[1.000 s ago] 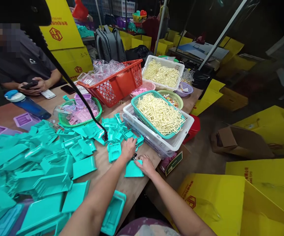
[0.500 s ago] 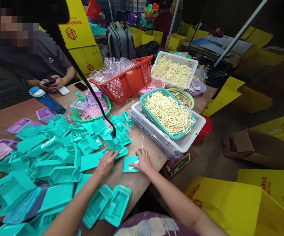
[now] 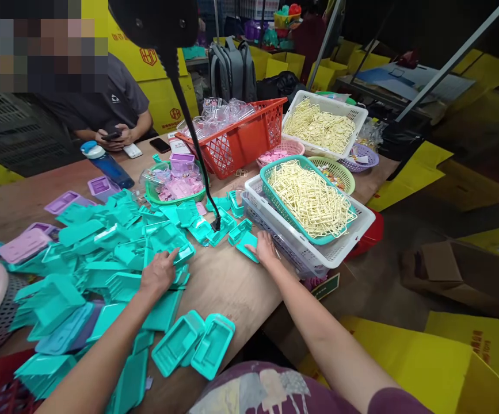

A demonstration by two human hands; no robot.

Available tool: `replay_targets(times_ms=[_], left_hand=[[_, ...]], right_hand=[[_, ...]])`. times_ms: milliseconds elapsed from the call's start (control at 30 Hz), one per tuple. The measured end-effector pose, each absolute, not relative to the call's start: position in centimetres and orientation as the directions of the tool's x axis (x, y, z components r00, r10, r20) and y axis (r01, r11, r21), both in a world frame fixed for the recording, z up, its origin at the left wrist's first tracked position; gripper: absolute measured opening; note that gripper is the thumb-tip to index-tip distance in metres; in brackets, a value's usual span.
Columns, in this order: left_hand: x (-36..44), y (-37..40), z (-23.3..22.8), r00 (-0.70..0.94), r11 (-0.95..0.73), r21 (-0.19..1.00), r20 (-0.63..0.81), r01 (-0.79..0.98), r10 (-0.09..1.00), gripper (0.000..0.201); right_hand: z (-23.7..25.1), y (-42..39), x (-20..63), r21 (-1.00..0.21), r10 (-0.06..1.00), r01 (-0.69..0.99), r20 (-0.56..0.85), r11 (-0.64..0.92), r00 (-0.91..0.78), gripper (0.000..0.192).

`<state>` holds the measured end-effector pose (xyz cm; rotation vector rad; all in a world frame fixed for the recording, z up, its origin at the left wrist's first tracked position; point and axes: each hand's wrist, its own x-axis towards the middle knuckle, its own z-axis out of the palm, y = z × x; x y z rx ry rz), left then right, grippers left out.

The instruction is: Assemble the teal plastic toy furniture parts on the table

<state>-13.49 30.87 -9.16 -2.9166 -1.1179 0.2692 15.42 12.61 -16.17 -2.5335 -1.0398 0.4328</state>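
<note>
My left hand (image 3: 159, 272) rests against the pile of teal plastic trays (image 3: 117, 253), its index finger stretched out over one tray and no piece clearly gripped. To its right, my right hand (image 3: 265, 249) has its thumb on a flat teal plastic piece (image 3: 246, 248) by the white crate, with the other fingers along its right side. Another small teal piece (image 3: 239, 230) lies just beyond. Nearer my body, two shallow teal trays (image 3: 213, 346) lie side by side, hollow side up.
A white crate (image 3: 309, 253) bears a teal basket of cream plastic parts (image 3: 309, 198). Behind stand a red crate (image 3: 244, 141) and another white crate (image 3: 290, 118). A lamp's gooseneck (image 3: 191, 132) crosses the view. Opposite, a person (image 3: 120, 103) holds a phone. Yellow cartons (image 3: 408, 356) stand right.
My right hand and the flat teal piece have moved away from me, towards the white crate. My left hand has shifted left onto the pile. The whole view has turned slightly left.
</note>
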Motion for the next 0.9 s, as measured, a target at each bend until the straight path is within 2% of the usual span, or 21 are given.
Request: replay_targets(times_ms=[100,333,433,533,600,667,767,900], left_hand=[[-14.5,31.0,-8.6,0.699,-0.72,-0.099,-0.183,0.687,0.691,0.052],[-16.8,29.1,-7.7,0.619,-0.619,0.039,-0.107,0.784,0.778,0.058],[-17.8,28.6,-6.8,0.518,-0.502,0.203,-0.031,0.841,0.855,0.061],[-19.1,27.6,-5.5,0.381,-0.338,0.507,0.021,0.793,0.924,0.052],[-20.2,26.5,-4.8,0.334,-0.214,0.703,-0.036,0.679,0.942,0.048],[-21.4,25.1,-4.2,0.349,-0.112,0.796,-0.13,0.594,0.928,0.049],[-23.7,22.6,-3.4,0.407,-0.019,0.812,-0.271,0.583,0.872,0.047],[-30.4,18.7,-2.7,0.425,0.166,0.811,-0.455,0.562,0.783,0.058]], right_hand=[[-16.5,15.7,14.7,-0.512,0.781,0.636,-0.12,-0.578,0.613,0.038],[-16.1,20.1,14.0,-0.643,0.901,0.672,-0.067,-0.367,0.428,0.035],[-16.1,19.4,13.9,-0.674,0.914,0.666,-0.036,-0.321,0.404,0.043],[-15.8,17.1,13.7,-0.704,0.902,0.634,-0.022,-0.32,0.431,0.052],[-15.5,14.9,13.6,-0.721,0.913,0.617,-0.055,-0.316,0.404,0.055],[-15.2,12.8,13.7,-0.726,0.937,0.612,-0.136,-0.315,0.321,0.054],[-14.8,11.1,14.5,-0.701,0.944,0.632,-0.252,-0.329,0.212,0.048],[-12.9,11.7,14.9,-0.663,0.938,0.664,-0.242,-0.345,0.246,0.041]])
